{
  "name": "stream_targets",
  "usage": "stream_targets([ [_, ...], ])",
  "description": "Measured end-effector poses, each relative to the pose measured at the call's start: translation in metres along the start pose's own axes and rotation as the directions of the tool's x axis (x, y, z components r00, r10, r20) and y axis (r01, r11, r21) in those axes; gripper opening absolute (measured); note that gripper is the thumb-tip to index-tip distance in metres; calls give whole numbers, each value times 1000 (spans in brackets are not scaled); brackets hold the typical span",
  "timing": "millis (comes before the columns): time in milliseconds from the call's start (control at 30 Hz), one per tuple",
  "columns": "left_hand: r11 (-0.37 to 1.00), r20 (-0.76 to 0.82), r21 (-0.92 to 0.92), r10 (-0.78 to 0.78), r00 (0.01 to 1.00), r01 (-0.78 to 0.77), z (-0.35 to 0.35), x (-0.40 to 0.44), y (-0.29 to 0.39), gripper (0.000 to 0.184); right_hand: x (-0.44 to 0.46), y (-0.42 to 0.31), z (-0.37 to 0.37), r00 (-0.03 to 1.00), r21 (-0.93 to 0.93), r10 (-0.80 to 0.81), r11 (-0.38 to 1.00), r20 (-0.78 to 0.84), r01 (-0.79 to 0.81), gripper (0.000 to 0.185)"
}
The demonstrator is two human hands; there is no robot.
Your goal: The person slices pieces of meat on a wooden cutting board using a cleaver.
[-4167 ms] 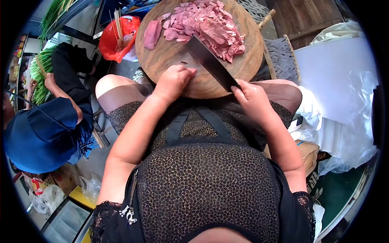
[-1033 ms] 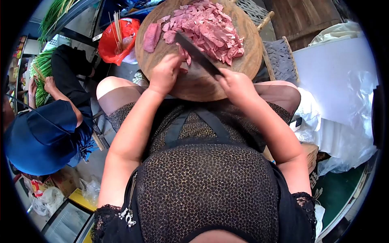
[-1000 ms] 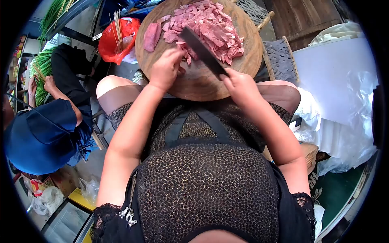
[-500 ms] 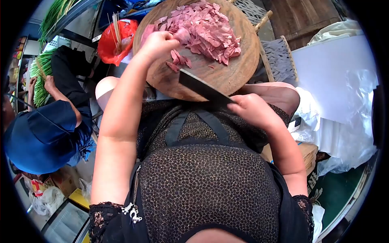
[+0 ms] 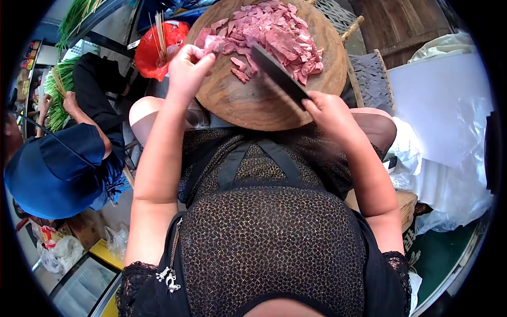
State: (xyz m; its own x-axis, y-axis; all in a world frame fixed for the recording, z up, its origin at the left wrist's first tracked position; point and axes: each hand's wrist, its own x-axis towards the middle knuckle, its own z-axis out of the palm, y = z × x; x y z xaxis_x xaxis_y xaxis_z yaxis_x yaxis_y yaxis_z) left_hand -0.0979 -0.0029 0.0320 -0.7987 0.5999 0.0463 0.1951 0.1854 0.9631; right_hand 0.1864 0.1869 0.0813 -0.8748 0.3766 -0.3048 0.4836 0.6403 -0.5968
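Note:
A round wooden chopping block stands in front of my knees, with a heap of sliced pinkish-red meat on its far side. A few loose slices lie nearer its middle. My left hand is closed in a pinch on a piece of meat at the block's left edge. In my right hand is the handle of a dark cleaver. Its blade slants up and left over the block, its tip by the heap's near edge; whether it touches meat I cannot tell.
Left of the block, a red plastic bag holds thin sticks. Further left, a person in a blue top handles sticks beside green vegetables. A woven seat and a white board stand on the right.
My right hand has brought the cleaver up and away from me, over the block. My left hand has drawn slightly left and nearer with the meat. The whole view has shifted a little.

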Motion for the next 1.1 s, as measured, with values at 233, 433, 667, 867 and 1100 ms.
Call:
stream_targets([
  [233,578,426,489,495,757,-653,39,-62,-25,15,-20,10,3,975,232,158,965,-155,-119,26],
  [433,645,446,535,334,830,-546,41,-52,-17,20,-29,13,8,986,177,112,980,-127,-88,25],
  [667,572,394,779,-127,910,-258,77,-7,-7,30,-25,15,17,987,23,63,998,-148,-61,27],
  [867,483,367,840,-168,915,-249,86,-2,-16,23,-25,10,14,986,37,119,993,-120,-116,27],
  [1100,947,-80,319,65,995,-36,1,21,73,18,-24,15,13,989,7,98,995,-108,-97,27],
])
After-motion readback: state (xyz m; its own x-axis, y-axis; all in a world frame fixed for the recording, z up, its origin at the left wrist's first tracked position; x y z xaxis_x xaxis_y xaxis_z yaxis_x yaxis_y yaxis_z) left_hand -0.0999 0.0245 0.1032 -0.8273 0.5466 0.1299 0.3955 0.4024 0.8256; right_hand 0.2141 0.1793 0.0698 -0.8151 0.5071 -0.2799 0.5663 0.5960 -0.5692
